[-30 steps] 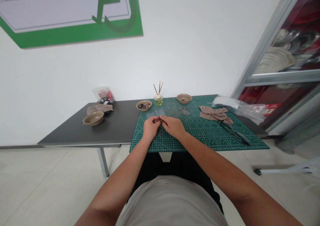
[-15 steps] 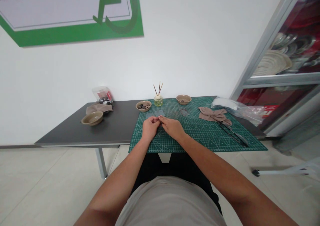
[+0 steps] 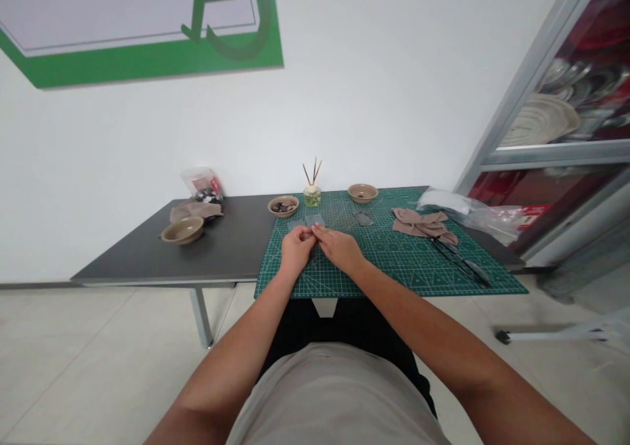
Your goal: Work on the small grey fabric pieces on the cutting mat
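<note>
My left hand (image 3: 296,249) and my right hand (image 3: 339,248) meet over the green cutting mat (image 3: 384,277), fingertips pinched together. What they pinch, if anything, is too small and hidden by the fingers. Just beyond the fingertips lie small clear plastic bags (image 3: 314,220) on the mat. Behind them stand a tan bowl of dark and pale small pieces (image 3: 283,207) and a reed diffuser (image 3: 312,195). Another tan bowl (image 3: 363,193), with a little dark thing inside, sits farther right. A small clear packet (image 3: 363,218) lies in front of it.
At right are a crumpled brown cloth (image 3: 418,224), a black-handled tool (image 3: 460,261) and a big clear plastic bag (image 3: 472,212). On the dark table (image 3: 147,254) at left stand a tan bowl (image 3: 182,230), a brown cloth (image 3: 197,210) and a plastic tub or bag (image 3: 201,184). A white wall rises behind.
Both hands stay together at nearly the same spot, with only slight finger movement. The view has shifted a little; the objects on the mat lie as before.
</note>
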A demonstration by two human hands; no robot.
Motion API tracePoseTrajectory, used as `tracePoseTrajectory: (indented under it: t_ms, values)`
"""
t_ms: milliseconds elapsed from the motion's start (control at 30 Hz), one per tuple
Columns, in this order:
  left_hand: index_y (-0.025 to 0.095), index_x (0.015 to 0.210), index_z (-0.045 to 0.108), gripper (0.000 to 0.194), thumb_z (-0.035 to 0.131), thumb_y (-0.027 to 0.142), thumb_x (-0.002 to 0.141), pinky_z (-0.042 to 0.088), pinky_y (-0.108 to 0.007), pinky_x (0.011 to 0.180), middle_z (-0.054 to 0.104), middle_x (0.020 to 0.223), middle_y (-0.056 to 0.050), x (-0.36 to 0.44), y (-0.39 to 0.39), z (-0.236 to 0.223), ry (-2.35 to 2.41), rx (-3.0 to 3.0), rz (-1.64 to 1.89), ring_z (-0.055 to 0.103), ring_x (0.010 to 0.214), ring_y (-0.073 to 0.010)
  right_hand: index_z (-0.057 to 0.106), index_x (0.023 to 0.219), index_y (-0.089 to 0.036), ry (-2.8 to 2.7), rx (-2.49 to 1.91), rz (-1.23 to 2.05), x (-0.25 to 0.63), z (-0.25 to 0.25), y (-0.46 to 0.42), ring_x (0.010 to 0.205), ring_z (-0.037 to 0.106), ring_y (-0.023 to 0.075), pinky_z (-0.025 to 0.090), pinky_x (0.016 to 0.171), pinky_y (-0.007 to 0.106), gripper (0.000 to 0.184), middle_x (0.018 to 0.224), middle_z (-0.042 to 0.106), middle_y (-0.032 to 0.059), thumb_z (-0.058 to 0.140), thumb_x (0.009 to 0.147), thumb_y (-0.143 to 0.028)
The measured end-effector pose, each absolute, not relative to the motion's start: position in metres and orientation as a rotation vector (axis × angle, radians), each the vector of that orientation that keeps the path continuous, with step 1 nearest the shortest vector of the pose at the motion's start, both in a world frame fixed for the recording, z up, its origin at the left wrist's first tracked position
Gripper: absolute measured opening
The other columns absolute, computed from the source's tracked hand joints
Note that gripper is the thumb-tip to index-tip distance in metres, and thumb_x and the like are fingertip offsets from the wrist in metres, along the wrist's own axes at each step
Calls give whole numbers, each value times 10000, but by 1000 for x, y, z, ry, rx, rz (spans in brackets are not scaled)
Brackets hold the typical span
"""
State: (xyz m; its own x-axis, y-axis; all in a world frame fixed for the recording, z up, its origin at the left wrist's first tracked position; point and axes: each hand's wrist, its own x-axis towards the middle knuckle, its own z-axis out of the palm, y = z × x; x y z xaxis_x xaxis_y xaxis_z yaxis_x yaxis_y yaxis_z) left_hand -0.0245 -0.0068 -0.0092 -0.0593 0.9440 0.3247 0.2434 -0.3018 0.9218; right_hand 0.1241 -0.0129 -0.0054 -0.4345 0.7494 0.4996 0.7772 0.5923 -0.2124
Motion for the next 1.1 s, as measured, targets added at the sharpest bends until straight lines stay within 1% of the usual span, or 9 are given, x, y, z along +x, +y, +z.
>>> tracePoseTrajectory:
  t_ms: [133, 200, 300, 433, 567, 700, 833, 1000, 1100]
  values:
    - [174, 790, 645, 108, 656, 259, 724, 458, -248, 635, 681, 674, 7, -24, -9, -6, 1257, 1563, 1388, 617, 621, -137, 516, 1374, -171, -2240, -1245, -66, 124, -6, -13, 1208, 593, 200, 514, 985, 357, 444, 1405, 534, 101, 458, 934, -148]
    - [176, 747, 636, 67, 646, 237, 722, 444, -241, 612, 658, 639, 16, -24, -10, -4, 1283, 1582, 1387, 591, 591, -127, 516, 1373, -147, -2256, -1224, -83, 124, -7, -13, 1218, 585, 206, 509, 992, 355, 441, 1411, 525, 112, 451, 937, -150]
    - [178, 715, 629, 46, 637, 223, 723, 448, -240, 616, 657, 648, 17, -23, -11, -3, 1296, 1594, 1411, 586, 597, -124, 506, 1386, -181, -2273, -1192, -87, 125, -7, -13, 1229, 576, 202, 503, 1005, 357, 455, 1421, 516, 90, 452, 935, -147]
    - [174, 758, 636, 86, 655, 250, 722, 486, -261, 670, 687, 707, 1, -23, -10, -6, 1194, 1528, 1431, 632, 658, -142, 486, 1403, -208, -2237, -1262, -64, 125, -5, -15, 1175, 615, 210, 531, 961, 369, 480, 1417, 519, 86, 458, 928, -142]
    - [172, 746, 638, 74, 653, 241, 725, 486, -258, 668, 676, 687, 8, -23, -9, -8, 1233, 1543, 1448, 621, 641, -135, 496, 1396, -196, -2268, -1211, -59, 124, -4, -15, 1214, 587, 204, 511, 991, 358, 469, 1427, 509, 83, 449, 933, -143]
    - [170, 771, 631, 117, 670, 273, 730, 493, -265, 669, 685, 704, -3, -23, -10, -8, 1182, 1497, 1460, 639, 665, -147, 463, 1421, -202, -2223, -1257, -35, 125, -5, -15, 1193, 603, 211, 517, 980, 369, 495, 1420, 519, 81, 444, 931, -135]
    - [169, 748, 635, 92, 656, 257, 734, 486, -259, 663, 675, 688, -1, -23, -12, -7, 1233, 1566, 1454, 621, 644, -137, 475, 1416, -194, -2254, -1190, -40, 125, -3, -17, 1224, 580, 218, 502, 1005, 366, 518, 1435, 500, 93, 467, 905, -110]
    - [176, 764, 620, 127, 679, 280, 721, 497, -269, 667, 676, 697, 0, -22, -12, -8, 1168, 1471, 1468, 638, 662, -147, 463, 1425, -183, -2221, -1265, 6, 126, 0, -18, 1182, 611, 227, 526, 965, 362, 512, 1409, 532, 94, 461, 915, -127]
    - [176, 735, 616, 107, 671, 267, 725, 479, -254, 647, 651, 664, 10, -22, -12, -9, 1192, 1524, 1475, 607, 630, -131, 452, 1430, -189, -2247, -1213, -11, 126, -2, -18, 1232, 573, 206, 493, 1008, 346, 502, 1442, 495, 80, 438, 931, -143]
